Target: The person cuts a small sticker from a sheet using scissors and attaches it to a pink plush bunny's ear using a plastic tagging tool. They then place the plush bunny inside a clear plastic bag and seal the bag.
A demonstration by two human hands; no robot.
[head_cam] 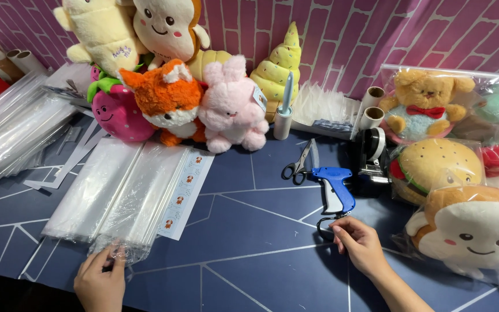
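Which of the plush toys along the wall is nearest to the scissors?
The pink rabbit plush; the orange fox, strawberry and others sit farther left of the scissors.

The left hand (100, 281) lies low at the near edge, palm down, fingers spread forward and slightly curled, fingertips pressing flat. The right hand (360, 244) reaches in from the lower right, forearm angled inward, wrist straight, fingers bent together and thumb tucked toward them in a loose pinch.
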